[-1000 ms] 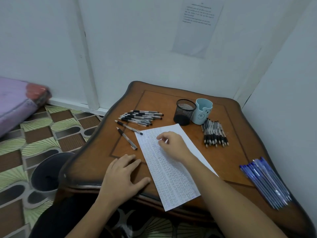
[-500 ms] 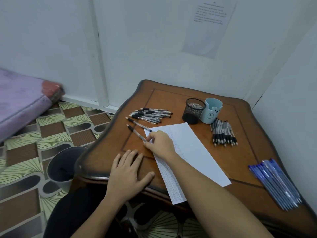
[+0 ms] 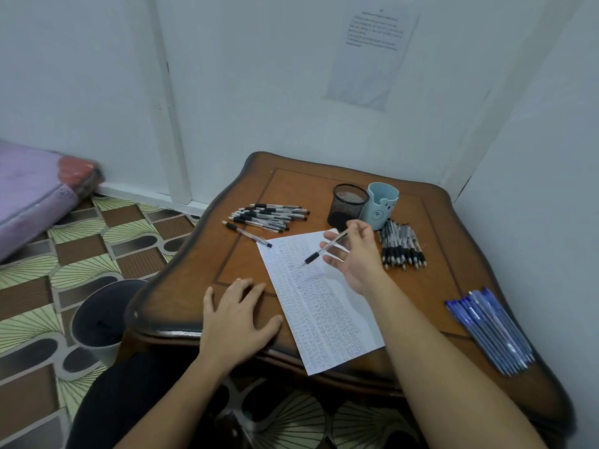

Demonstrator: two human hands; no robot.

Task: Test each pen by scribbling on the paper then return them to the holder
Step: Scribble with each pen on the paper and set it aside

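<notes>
My right hand [image 3: 355,254] holds a clear pen with a black grip [image 3: 324,249] above the sheet of paper [image 3: 324,312], tip pointing down-left just over the scribbles. My left hand [image 3: 238,319] rests flat on the brown table [image 3: 201,277] beside the paper's left edge. A black mesh holder [image 3: 348,204] and a light blue holder [image 3: 381,205] stand behind the paper. One pen [image 3: 248,234] lies alone at the paper's top left corner.
A pile of black-grip pens [image 3: 270,215] lies at the back left, another bundle [image 3: 402,246] right of the holders, and blue pens [image 3: 489,328] near the right edge. A grey bin [image 3: 103,319] stands on the floor left of the table. Walls close behind and right.
My right hand reached left to the two loose pens, picked one up and brought it back over the paper. One loose pen is left there. My left hand stayed flat.
</notes>
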